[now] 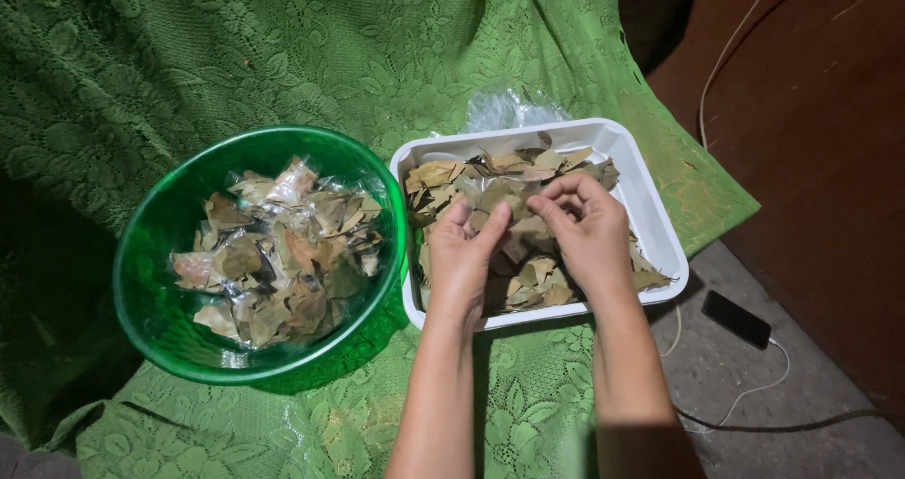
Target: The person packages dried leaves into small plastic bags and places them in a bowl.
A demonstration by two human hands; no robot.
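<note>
A white rectangular tray holds a heap of loose dried leaves. Both hands are over the tray. My left hand pinches a dried leaf between thumb and fingers. My right hand grips the same leaf's other side with curled fingertips. To the left stands a round green plastic basin filled with several small clear plastic packets of dried leaves.
Basin and tray rest on a green lace cloth. Crumpled clear plastic lies behind the tray. At the right are a dark wooden surface, a grey floor, a black phone and a white cable.
</note>
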